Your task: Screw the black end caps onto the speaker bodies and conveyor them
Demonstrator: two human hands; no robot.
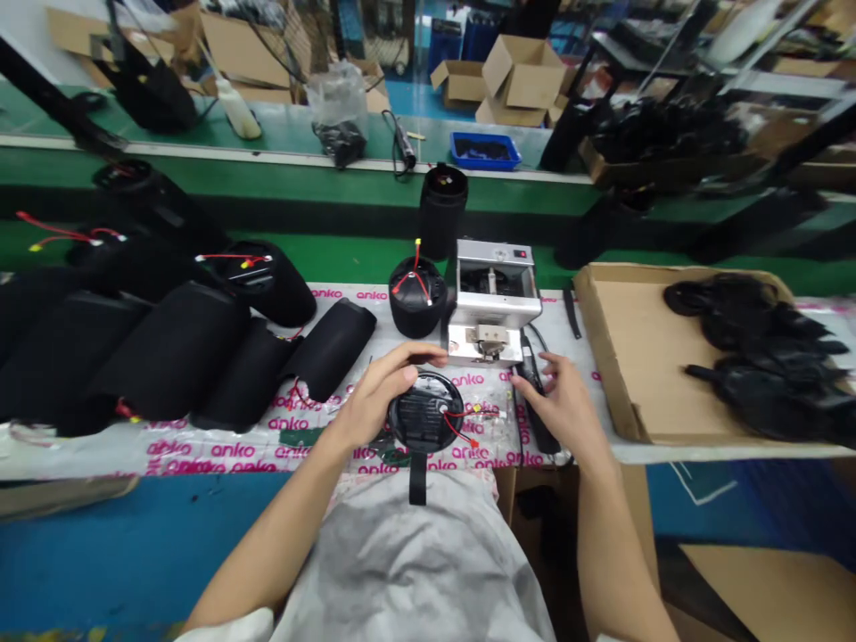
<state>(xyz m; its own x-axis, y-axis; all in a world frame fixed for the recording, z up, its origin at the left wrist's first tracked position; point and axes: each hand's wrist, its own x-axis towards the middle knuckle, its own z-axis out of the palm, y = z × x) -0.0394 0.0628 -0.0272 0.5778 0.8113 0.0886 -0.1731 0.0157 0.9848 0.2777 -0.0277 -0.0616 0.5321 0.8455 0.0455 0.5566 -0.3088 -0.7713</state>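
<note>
A round black end cap (pixel 423 415) lies before me, with a dark strap hanging toward my apron and red wires ending in yellow and red connectors. My left hand (pixel 378 392) is at its upper left rim, fingers stretched out over the edge; whether they press on it I cannot tell. Just right of a black, elongated tool (pixel 539 419), like an electric screwdriver, is my right hand (pixel 563 399), thumb and fingers apart, the thumb close to the tool. Beyond both hands stands a silver screw feeder (pixel 495 308). Left of it, a black cylinder (pixel 418 308) stands upright with red wires on top.
Several black fabric-covered cylinders (pixel 170 352) lie on the left. A shallow cardboard box (pixel 625 374) with black parts (pixel 755 348) sits at right. Another cylinder (pixel 441 214) stands behind the feeder. On the green ledge are a blue tray (pixel 485 162) and a plastic bag (pixel 338 102).
</note>
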